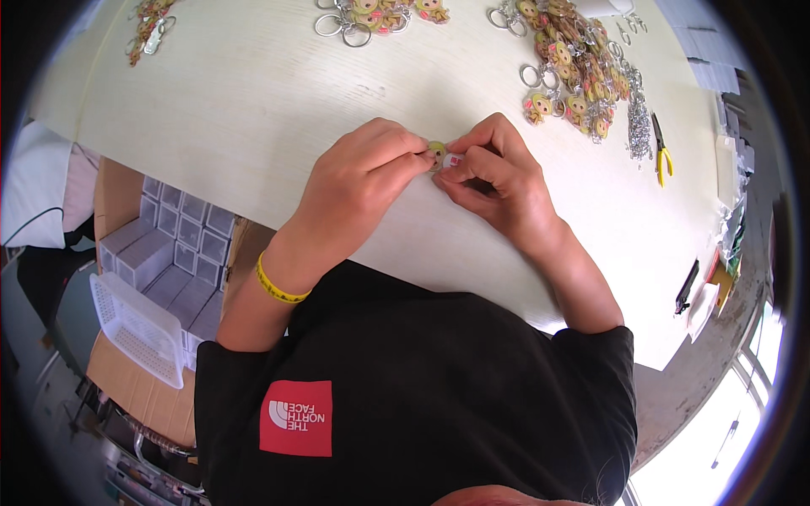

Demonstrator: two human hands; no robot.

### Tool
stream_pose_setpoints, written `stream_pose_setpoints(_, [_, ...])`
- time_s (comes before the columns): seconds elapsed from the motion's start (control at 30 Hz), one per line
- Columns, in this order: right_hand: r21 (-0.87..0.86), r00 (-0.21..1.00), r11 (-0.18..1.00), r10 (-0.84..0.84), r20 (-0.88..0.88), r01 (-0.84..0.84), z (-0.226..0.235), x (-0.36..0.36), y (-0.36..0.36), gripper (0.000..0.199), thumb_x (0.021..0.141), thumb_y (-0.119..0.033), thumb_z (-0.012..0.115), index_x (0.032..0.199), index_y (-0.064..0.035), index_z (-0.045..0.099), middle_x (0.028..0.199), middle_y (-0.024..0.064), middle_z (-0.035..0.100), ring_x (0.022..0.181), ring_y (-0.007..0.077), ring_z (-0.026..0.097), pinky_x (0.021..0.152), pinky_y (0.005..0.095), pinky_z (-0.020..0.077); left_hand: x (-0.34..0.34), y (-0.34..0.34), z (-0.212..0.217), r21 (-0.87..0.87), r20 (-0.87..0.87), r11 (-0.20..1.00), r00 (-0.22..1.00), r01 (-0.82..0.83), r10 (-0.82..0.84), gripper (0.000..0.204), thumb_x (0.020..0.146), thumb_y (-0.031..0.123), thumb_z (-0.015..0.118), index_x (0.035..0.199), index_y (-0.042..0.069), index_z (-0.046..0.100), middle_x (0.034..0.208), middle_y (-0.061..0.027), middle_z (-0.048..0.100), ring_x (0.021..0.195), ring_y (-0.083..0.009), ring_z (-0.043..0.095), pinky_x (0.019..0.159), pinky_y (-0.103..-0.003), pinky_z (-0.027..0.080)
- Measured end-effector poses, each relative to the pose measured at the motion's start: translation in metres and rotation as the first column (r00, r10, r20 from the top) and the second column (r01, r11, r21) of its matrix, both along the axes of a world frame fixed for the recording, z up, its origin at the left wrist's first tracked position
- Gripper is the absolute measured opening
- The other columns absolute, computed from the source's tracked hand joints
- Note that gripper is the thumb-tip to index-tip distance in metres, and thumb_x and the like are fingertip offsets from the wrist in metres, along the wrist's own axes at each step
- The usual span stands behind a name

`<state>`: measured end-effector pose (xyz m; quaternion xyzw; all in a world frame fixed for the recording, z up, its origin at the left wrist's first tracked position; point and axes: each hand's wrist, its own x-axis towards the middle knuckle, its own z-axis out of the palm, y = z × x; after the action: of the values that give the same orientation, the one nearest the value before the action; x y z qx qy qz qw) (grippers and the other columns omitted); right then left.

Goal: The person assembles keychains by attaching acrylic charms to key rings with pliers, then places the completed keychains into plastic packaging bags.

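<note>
A small flat figure charm with a pale yellow head is held between my hands, just above the table. My left hand pinches its left side with thumb and fingertips. At its right side, my right hand is closed around a small white piece with a red mark. Whether that piece is attached to the charm I cannot tell, as fingers cover much of both. The yellow wristband is on my left wrist.
Charms with metal rings lie in a heap at the far right and a group at the far middle. Metal chains and yellow-handled pliers lie to the right. Left of the table, a carton holds clear boxes and a white basket.
</note>
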<state>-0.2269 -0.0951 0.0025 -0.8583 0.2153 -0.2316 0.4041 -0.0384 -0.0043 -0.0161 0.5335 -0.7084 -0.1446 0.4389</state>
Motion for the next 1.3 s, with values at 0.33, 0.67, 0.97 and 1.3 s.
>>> stream_pose_setpoints(0.33, [0.528,0.927,0.849,-0.180,0.328,-0.022,-0.019,-0.022,-0.025,0.013,0.087,0.004,0.070,0.092,-0.0057,0.063,0.107,0.0066,0.056,0.095,0.0079,0.056,0.078,0.0222,0.0479,-0.002,-0.001,0.007,0.017,0.012,0.999,0.999,-0.047,0.047,0.020,0.076,-0.005,0.072,0.092,0.005,0.065,0.092,-0.0046,0.063,0.083,-0.0237,0.061,0.069,-0.035,0.050])
stream_pose_setpoints(0.67, [0.225,0.998,0.973,0.034,0.050,-0.044,0.000,-0.025,-0.014,0.014,0.082,0.005,0.073,0.087,-0.0044,0.065,0.104,0.0055,0.058,0.084,0.0094,0.060,0.069,0.0217,0.0515,-0.002,0.000,0.014,0.001,0.041,1.000,0.999,-0.004,0.004,0.028,0.077,-0.005,0.071,0.101,0.006,0.062,0.095,-0.0059,0.063,0.087,-0.0258,0.060,0.076,-0.036,0.049])
stream_pose_setpoints(0.97, [0.010,0.998,0.999,0.050,-0.025,-0.050,0.000,-0.009,-0.001,0.014,0.076,0.006,0.077,0.082,0.0007,0.066,0.102,0.0093,0.058,0.082,0.0178,0.064,0.067,0.0276,0.0550,0.000,0.000,-0.006,-0.050,0.028,0.999,0.999,-0.021,0.023,0.016,0.074,-0.004,0.072,0.088,0.001,0.068,0.096,-0.0054,0.065,0.087,-0.0237,0.064,0.069,-0.034,0.054])
stream_pose_setpoints(1.3, [-0.061,0.999,0.997,-0.046,-0.012,0.045,-0.005,0.000,0.002,0.014,0.077,0.005,0.078,0.080,0.0002,0.066,0.100,0.0080,0.057,0.078,0.0151,0.061,0.061,0.0276,0.0517,-0.002,0.000,-0.004,-0.032,0.031,0.999,0.999,-0.017,0.018,0.017,0.073,-0.006,0.075,0.088,-0.001,0.068,0.099,-0.0086,0.069,0.087,-0.0249,0.066,0.070,-0.034,0.054])
